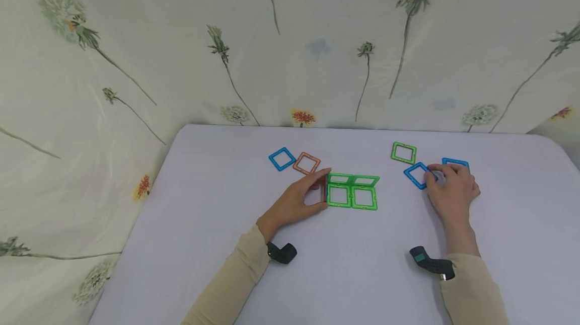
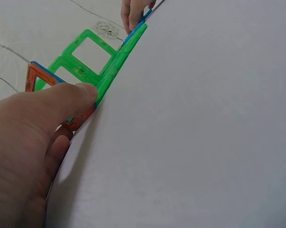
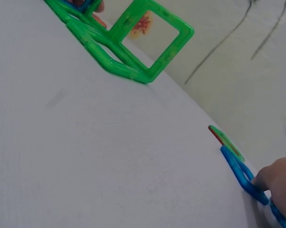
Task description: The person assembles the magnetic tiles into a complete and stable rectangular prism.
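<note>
Seen from the head camera, the left hand (image 1: 296, 201) is partly open around an upright orange frame (image 2: 32, 76), thumb at its near edge and fingers reaching to its far edge, so it has hold of that frame; a strip of blue shows along its side. The orange frame stands at the 9 o'clock end of the green frames (image 1: 351, 197), right up against them: two lie flat side by side on the white table (image 1: 362, 264), and two more rise from their 12 o'clock edge. Toward 3 o'clock, well apart from these, the right hand (image 1: 452, 191) has thumb and index nearly closed, pinching a blue frame (image 1: 413, 180) by its 3 o'clock corner; whether it is lifted at all, I cannot tell. A second blue frame (image 1: 455, 160) lies just past that hand at 12 o'clock, partly hidden by it, and a loose green frame (image 1: 393, 151) sits near its 10 o'clock. Beyond the left hand lie another blue frame (image 1: 276, 152) at 11 o'clock and a flat orange frame (image 1: 297, 160) just past 12. A flowered cloth (image 1: 181, 63) hangs behind the table.
</note>
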{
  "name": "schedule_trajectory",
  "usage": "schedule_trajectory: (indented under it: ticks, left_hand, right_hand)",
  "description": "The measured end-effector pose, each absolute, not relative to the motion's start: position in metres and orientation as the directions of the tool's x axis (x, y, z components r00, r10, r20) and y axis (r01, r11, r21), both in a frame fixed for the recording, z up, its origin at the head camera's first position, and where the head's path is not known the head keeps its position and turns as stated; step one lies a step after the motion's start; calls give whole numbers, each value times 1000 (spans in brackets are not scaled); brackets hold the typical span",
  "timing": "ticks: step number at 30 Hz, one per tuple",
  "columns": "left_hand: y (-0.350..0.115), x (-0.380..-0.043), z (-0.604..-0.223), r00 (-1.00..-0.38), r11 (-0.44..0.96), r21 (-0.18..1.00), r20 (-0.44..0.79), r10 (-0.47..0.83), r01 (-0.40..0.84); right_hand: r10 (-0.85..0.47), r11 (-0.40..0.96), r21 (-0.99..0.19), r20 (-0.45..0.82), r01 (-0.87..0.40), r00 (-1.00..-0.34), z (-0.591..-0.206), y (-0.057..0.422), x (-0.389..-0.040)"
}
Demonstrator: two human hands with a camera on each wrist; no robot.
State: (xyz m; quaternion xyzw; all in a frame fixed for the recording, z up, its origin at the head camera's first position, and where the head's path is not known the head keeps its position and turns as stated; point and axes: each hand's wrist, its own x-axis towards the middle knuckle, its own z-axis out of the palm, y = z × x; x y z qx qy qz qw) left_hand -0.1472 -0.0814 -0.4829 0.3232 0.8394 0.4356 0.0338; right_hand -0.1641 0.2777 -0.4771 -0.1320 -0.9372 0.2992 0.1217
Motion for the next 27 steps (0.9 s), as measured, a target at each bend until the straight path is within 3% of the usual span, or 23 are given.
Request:
schedule_trajectory:
  ticks: [19, 27]
  left_hand:
    - [-81, -147, -482, -790, 395, 768, 226, 569, 504]
    - [-81, -146, -483, -797, 418, 755, 220, 563, 504]
  right_hand:
    - [399, 782, -570, 143, 254, -906, -477, 272, -166]
    - [385, 770, -607, 192, 199, -903, -473, 271, -163]
